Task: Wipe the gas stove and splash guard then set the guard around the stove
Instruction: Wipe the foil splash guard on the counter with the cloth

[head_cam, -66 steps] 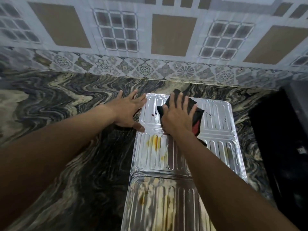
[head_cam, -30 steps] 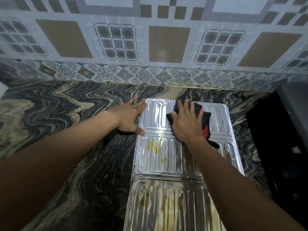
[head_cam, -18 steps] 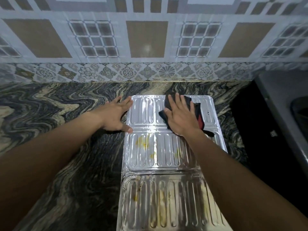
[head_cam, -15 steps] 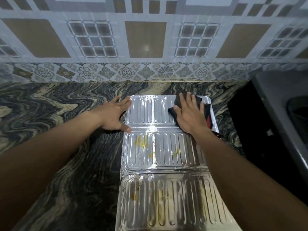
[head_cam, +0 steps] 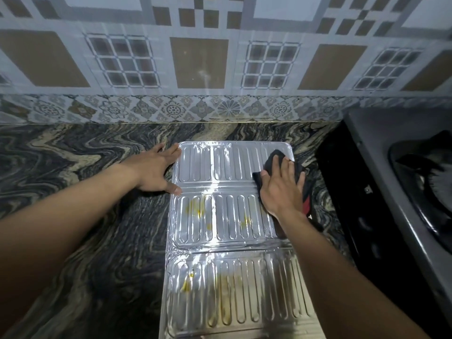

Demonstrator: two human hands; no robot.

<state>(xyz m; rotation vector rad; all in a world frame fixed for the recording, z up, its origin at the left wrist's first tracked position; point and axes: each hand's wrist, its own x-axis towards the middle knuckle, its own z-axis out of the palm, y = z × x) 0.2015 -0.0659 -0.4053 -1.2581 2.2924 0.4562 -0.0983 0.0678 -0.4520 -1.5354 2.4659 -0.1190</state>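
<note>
A shiny ribbed foil splash guard (head_cam: 220, 216) lies flat on the marbled countertop, its panels running from the wall toward me. Yellow stains mark the middle and near panels. My right hand (head_cam: 281, 189) presses flat on a black cloth with a red patch (head_cam: 275, 157) at the far right corner of the far panel. My left hand (head_cam: 156, 170) rests with fingers spread on the counter, thumb and fingertips touching the guard's left edge. The dark gas stove (head_cam: 401, 182) stands at the right, a burner grate showing.
The dark swirled countertop (head_cam: 85, 192) stretches to the left of the guard. A patterned tiled wall (head_cam: 195, 64) rises behind it. A black gap (head_cam: 342, 192) lies between the guard and the stove.
My right hand has slid the cloth rightward across the far panel to its right corner. My left hand stays at the guard's left edge. The view has swung right, showing more stove.
</note>
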